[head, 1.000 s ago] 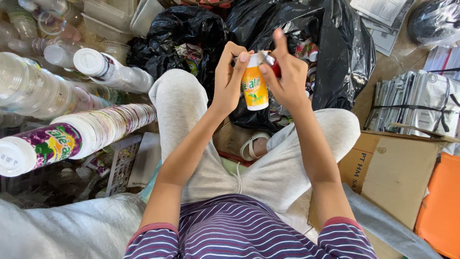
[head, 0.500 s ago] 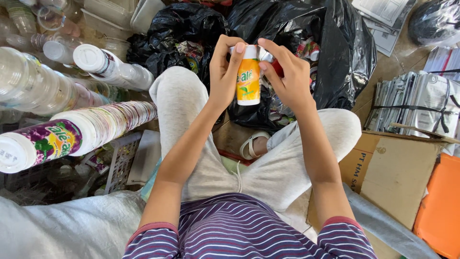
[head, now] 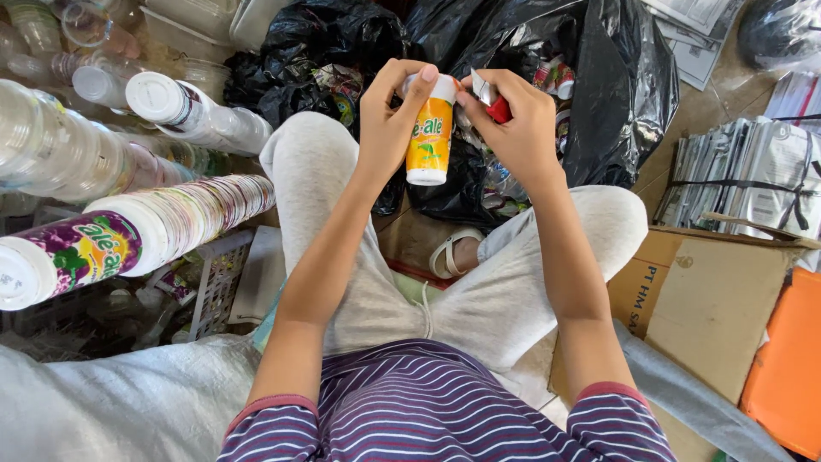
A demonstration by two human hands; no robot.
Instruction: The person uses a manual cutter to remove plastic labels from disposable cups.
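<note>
At the left edge of the floor lie long stacks of nested plastic cups (head: 171, 218), on their sides, and behind them some clear cups (head: 51, 137). A white sack (head: 111, 411) covers the lower left corner. In the middle the person sits with bent knees in grey trousers. The left hand (head: 389, 120) has a closed grip around a small orange and white cup (head: 429, 128), held upside down above the knees. The right hand (head: 513, 128) touches the top end of the cup, and its grip is closed on a small red tool (head: 499, 109). Behind the hands are black plastic bags (head: 599, 77) with wrappers inside. On the right side stand a brown cardboard box (head: 718, 299), a tied bundle of silver sheets (head: 753, 180) and an orange sheet (head: 791, 368) at the edge.
</note>
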